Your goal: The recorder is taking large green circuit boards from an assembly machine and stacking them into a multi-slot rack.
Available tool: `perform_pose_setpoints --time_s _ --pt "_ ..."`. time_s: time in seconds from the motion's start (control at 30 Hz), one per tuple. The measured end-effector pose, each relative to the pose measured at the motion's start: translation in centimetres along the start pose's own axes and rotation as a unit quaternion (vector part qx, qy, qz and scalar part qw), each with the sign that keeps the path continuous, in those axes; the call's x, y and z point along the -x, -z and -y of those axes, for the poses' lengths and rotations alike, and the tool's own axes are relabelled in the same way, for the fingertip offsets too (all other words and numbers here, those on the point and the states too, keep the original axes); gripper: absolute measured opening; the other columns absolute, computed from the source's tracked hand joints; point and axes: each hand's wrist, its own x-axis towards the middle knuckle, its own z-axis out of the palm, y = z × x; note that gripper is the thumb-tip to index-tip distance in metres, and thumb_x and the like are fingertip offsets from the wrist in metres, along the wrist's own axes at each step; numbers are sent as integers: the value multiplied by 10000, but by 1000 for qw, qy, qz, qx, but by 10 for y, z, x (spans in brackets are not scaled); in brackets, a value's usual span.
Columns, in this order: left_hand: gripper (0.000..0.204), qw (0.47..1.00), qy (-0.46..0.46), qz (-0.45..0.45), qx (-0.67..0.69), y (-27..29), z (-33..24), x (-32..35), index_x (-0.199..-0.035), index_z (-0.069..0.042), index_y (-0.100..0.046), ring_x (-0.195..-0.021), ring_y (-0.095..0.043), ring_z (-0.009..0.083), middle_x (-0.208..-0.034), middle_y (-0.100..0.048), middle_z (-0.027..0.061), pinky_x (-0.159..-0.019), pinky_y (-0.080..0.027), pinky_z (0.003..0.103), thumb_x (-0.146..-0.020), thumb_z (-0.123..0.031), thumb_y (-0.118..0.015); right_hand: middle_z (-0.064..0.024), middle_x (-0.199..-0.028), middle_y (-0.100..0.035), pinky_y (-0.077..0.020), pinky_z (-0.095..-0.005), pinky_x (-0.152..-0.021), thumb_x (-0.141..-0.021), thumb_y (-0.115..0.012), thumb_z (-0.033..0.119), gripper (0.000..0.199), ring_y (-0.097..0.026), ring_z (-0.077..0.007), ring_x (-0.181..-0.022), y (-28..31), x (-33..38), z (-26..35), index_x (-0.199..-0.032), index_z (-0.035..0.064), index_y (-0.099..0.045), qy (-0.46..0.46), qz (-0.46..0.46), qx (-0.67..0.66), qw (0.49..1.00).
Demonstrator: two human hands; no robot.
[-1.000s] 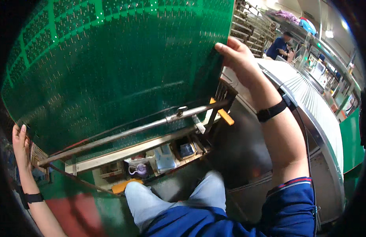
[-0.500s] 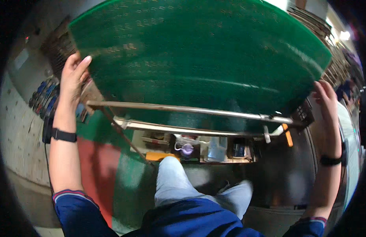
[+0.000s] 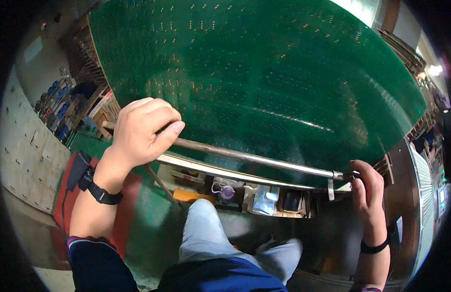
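Observation:
A large green sheet, dotted with small marks in rows, spreads before me. Across its near edge runs a metal bar, dull brown at its left end and shiny at the right. My left hand is curled over the left part of this bar, the thumb lying along the front; its fingers hide that stretch of the bar. At the bar's right end, my right hand has thumb and forefinger closed about a dark fitting. A small pale tag hangs beside it.
Below the bar is a shelf holding a purple-lidded container, a blue clear packet and a dark box. An orange strip lies along its left front. Pale lockers stand left; a ribbed panel stands right.
Both hands have left the side edges of the green sheet and come down to the bar. My left hand moved right and nearer; my right moved left and nearer.

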Motion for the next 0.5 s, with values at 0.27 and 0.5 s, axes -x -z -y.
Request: perform_pose_setpoints --time_s 0.27,0.5 --pt "75 997 -8 -72 -15 -13 12 -6 -769 -64 -647 -656 -608 294 -715 -618 95 -615 -490 383 -808 -128 -659 -163 -823 -623 -481 -387 -660 -973 -469 285 338 -620 -330 -723 -10 -12 -16 -971 -19 -618 13 -22 70 997" --pt "55 997 3 -62 -44 -26 23 -10 -774 -44 -634 -706 -627 298 -754 -633 111 -652 -495 379 -806 -89 -629 -200 -922 -648 -510 -402 -749 -898 -560 229 282 -649 -389 -845 -16 -37 -25 -1020 -16 -626 -29 6 29 999"
